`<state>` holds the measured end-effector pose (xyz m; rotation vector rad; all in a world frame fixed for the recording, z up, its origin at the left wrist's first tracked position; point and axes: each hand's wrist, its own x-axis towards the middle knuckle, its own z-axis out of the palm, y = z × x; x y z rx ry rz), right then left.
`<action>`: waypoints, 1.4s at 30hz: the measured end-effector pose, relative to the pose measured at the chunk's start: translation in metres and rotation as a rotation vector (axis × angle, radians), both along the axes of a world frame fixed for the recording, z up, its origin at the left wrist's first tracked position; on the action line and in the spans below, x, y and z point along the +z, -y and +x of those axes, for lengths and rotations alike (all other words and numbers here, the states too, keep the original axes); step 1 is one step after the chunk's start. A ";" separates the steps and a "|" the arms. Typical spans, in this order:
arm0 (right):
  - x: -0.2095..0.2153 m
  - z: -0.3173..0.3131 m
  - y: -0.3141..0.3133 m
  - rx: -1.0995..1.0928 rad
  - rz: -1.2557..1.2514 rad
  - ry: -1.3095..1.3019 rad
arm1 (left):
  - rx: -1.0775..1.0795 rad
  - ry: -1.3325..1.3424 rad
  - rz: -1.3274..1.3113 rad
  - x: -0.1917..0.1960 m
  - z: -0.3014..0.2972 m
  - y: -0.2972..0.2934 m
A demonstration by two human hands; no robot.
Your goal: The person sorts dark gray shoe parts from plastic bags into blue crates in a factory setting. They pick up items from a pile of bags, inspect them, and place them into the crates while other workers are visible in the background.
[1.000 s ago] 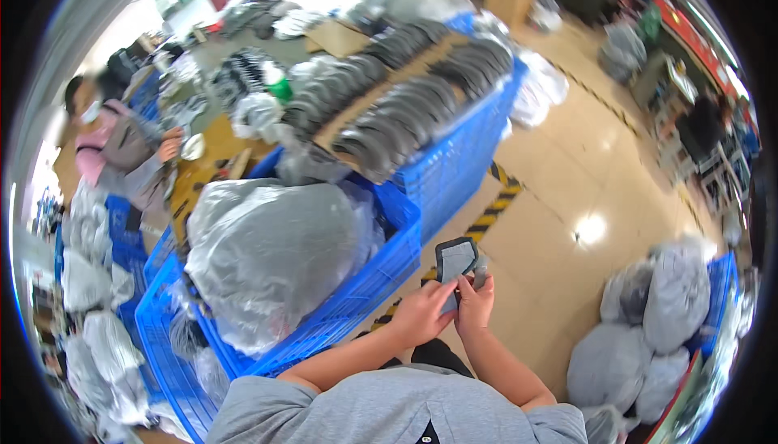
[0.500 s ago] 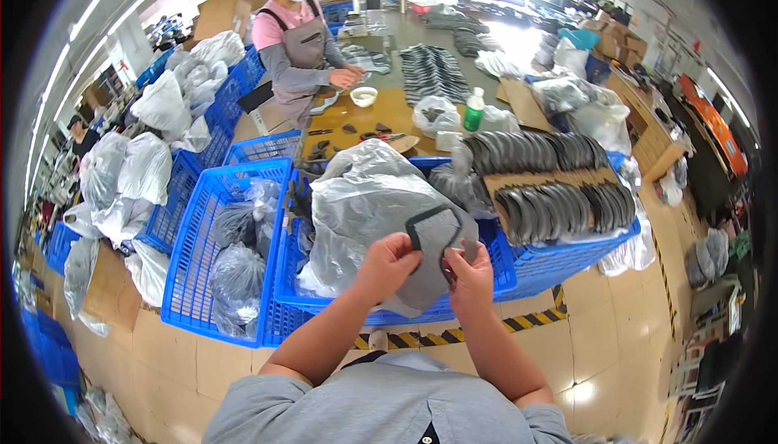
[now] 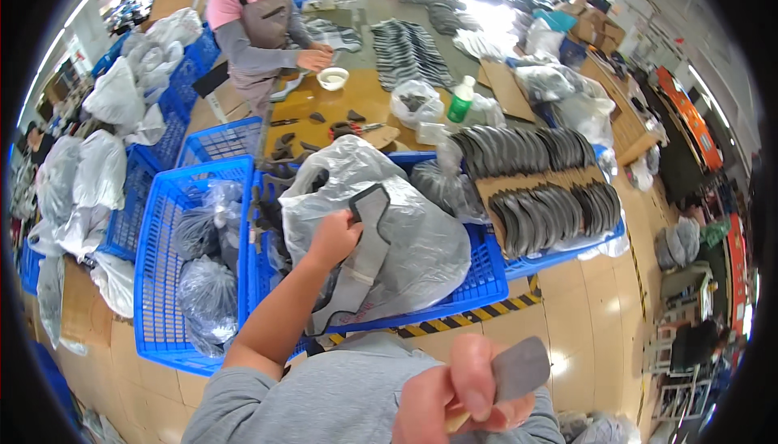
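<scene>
Over the blue crate (image 3: 478, 278), left fingers (image 3: 344, 225) pinch grey cutout (image 3: 365, 241); right fingers (image 3: 474, 383) clamp grey piece (image 3: 519, 369).

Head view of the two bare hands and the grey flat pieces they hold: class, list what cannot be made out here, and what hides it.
- Lower end of the long grey flat piece with dark edging in the left hand: hidden behind the forearm.
- Grey flat piece in the right hand: blurred, its inner end covered by the fingers.
- Contents of the clear plastic bags in the blue plastic crate: blurred by the film.
</scene>
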<state>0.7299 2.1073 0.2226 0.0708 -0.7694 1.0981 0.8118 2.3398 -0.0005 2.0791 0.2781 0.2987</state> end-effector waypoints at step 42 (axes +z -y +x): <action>-0.223 0.243 -0.078 -0.615 -1.241 0.841 | 0.576 0.062 -0.689 0.036 -0.029 0.016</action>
